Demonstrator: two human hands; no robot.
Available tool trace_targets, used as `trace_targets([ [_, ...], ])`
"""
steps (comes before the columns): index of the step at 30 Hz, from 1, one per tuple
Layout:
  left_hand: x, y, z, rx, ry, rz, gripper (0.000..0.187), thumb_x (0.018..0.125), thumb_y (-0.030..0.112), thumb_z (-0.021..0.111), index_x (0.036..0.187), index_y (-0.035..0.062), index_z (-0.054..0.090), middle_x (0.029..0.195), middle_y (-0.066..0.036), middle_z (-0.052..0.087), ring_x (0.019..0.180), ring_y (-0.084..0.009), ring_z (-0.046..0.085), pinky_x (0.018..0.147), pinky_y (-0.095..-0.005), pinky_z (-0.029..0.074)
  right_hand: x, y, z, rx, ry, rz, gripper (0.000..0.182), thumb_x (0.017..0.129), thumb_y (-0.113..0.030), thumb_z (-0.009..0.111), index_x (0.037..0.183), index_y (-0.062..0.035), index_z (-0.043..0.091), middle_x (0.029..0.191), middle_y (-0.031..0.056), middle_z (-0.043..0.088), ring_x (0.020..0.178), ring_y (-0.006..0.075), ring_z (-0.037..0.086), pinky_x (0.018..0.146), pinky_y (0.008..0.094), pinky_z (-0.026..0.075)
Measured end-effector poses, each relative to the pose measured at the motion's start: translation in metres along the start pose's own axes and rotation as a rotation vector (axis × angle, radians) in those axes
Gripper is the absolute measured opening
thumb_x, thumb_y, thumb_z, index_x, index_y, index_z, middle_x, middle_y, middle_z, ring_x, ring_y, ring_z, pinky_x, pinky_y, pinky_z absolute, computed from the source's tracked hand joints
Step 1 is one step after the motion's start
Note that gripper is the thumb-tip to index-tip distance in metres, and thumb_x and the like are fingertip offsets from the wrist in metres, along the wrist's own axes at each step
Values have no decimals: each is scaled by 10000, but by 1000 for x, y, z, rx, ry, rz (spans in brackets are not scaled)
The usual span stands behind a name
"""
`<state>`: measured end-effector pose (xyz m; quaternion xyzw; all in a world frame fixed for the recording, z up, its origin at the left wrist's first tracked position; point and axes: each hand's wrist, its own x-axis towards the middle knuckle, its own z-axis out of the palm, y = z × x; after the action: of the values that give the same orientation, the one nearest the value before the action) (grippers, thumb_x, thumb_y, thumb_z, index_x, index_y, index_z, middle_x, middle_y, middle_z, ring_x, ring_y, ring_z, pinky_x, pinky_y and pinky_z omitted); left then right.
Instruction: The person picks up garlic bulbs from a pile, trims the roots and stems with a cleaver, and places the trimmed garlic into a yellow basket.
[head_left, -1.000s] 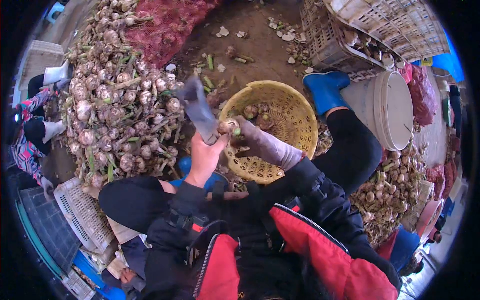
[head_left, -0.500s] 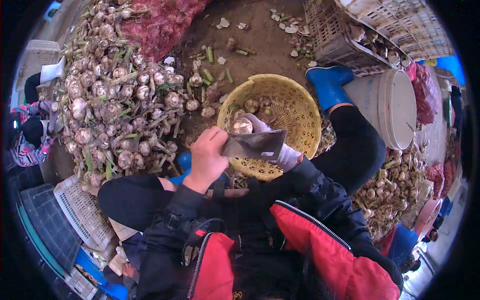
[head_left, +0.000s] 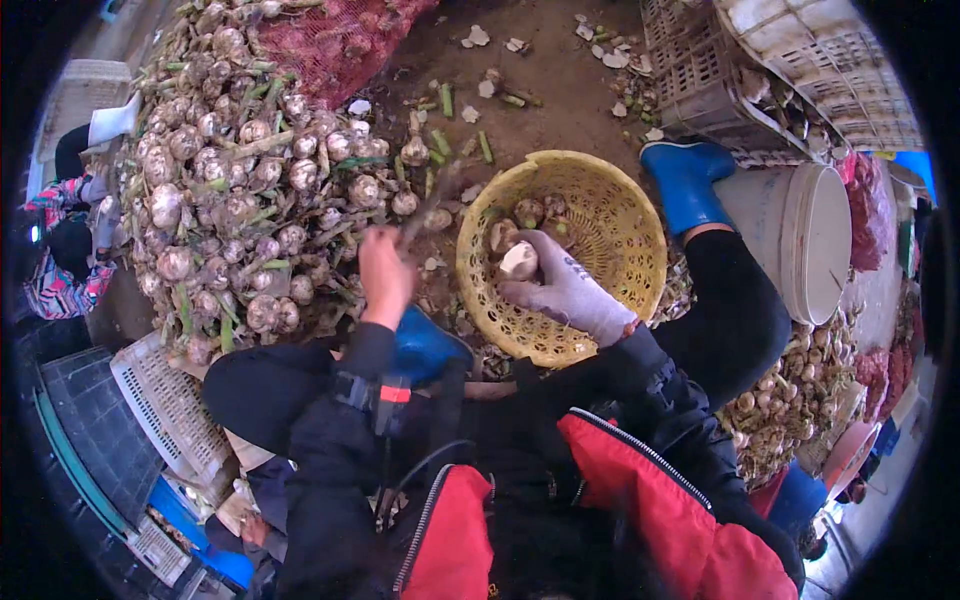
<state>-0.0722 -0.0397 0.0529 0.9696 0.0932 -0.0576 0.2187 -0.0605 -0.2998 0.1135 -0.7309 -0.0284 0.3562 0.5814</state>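
My right hand [head_left: 575, 292], in a pale glove, is closed around a garlic bulb [head_left: 518, 262] whose white cut face shows. It is over the near left part of a yellow plastic basket [head_left: 632, 235], where a few bulbs [head_left: 530, 211] lie. My bare left hand [head_left: 385, 278] is left of the basket, closed on the handle of a broad-bladed knife [head_left: 426, 213]. The blade is seen nearly edge-on and smeared by motion, pointing away over the ground.
A big heap of garlic with stalks [head_left: 220, 215] lies on the left, beside a red mesh sack [head_left: 340, 45]. Cut stems [head_left: 446, 98] and white scraps litter the ground. Stacked crates [head_left: 690, 80], a white bucket [head_left: 825, 245] and more garlic [head_left: 790, 400] are on the right. Another person [head_left: 70, 250] sits far left.
My left hand has drawn the knife away from the bulb, to the left. The bulb in my right hand now shows a white cut face. The view has shifted slightly.
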Motion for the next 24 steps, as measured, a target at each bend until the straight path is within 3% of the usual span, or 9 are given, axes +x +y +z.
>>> trace_targets([
  [1, 12, -6, 2, 11, 85, 29, 316, 655, 1, 623, 970, -4, 604, 1104, -189, 545, 1058, -379, 494, 905, -428, 409, -2, -4, -1, -387, 67, -66, 763, 741, -404, 679, 1316, -11, 368, 1305, 245, 419, 1175, 380, 438, 971, 440, 365],
  [4, 67, -37, 16, 62, 161, 178, 325, 670, 8, 624, 994, -7, 604, 1229, -190, 491, 1150, -387, 433, 984, -432, 361, 9, 9, 12, -449, 160, -118, 756, 753, -453, 653, 1324, -45, 371, 1342, 246, 387, 1209, 421, 384, 1011, 474, 314],
  [7, 94, -59, 33, 142, 19, 81, 289, 678, 8, 626, 966, 1, 602, 1259, -171, 483, 1114, -391, 454, 963, -439, 385, 12, 12, 16, -401, 163, -100, 710, 776, -433, 634, 1327, -67, 374, 1354, 233, 381, 1222, 410, 381, 1021, 472, 310],
  [13, 47, 36, -28, 179, 96, 232, 237, 674, -14, 591, 910, -27, 614, 1182, -182, 536, 1038, -387, 495, 909, -437, 413, 19, 3, 20, -507, 255, -254, 791, 760, -338, 644, 1382, -34, 261, 1343, 240, 384, 1250, 422, 350, 1054, 482, 259],
  [16, -2, 98, -61, -275, -118, 179, 309, 624, 9, 621, 932, -2, 610, 1110, -167, 579, 1021, -334, 555, 883, -394, 444, 22, 0, 37, -410, 266, -330, 785, 747, -232, 663, 1386, -30, 253, 1302, 256, 423, 1212, 420, 402, 1037, 473, 301],
  [18, -19, 106, -68, -835, -436, -81, 340, 615, 12, 638, 951, 13, 588, 1057, -132, 595, 947, -340, 571, 829, -393, 461, 23, 2, 33, -114, 107, -346, 744, 745, -150, 676, 1363, -25, 280, 1241, 220, 491, 1140, 333, 499, 990, 411, 379],
  [20, -28, 97, -70, -817, -377, -140, 338, 602, 4, 644, 933, 19, 576, 1028, -120, 591, 926, -337, 569, 795, -391, 466, 16, 2, 27, 416, 27, -197, 690, 748, -100, 682, 1324, -15, 314, 1176, 146, 538, 1060, 218, 541, 924, 334, 431],
  [22, -35, 93, -64, -803, -321, -193, 339, 588, -5, 650, 915, 25, 565, 999, -109, 587, 904, -334, 568, 762, -389, 471, 12, 4, 20, 320, 61, -251, 647, 744, -102, 707, 1278, -17, 352, 1140, 98, 539, 1046, 158, 513, 909, 305, 429],
  [24, -42, 91, -56, -353, -18, 376, 323, 543, -26, 640, 845, 35, 543, 922, -106, 575, 866, -328, 563, 703, -379, 468, 11, 7, 25, 473, -7, -364, 656, 717, -106, 741, 1255, -30, 375, 1132, 94, 542, 1055, 158, 518, 897, 306, 439],
])
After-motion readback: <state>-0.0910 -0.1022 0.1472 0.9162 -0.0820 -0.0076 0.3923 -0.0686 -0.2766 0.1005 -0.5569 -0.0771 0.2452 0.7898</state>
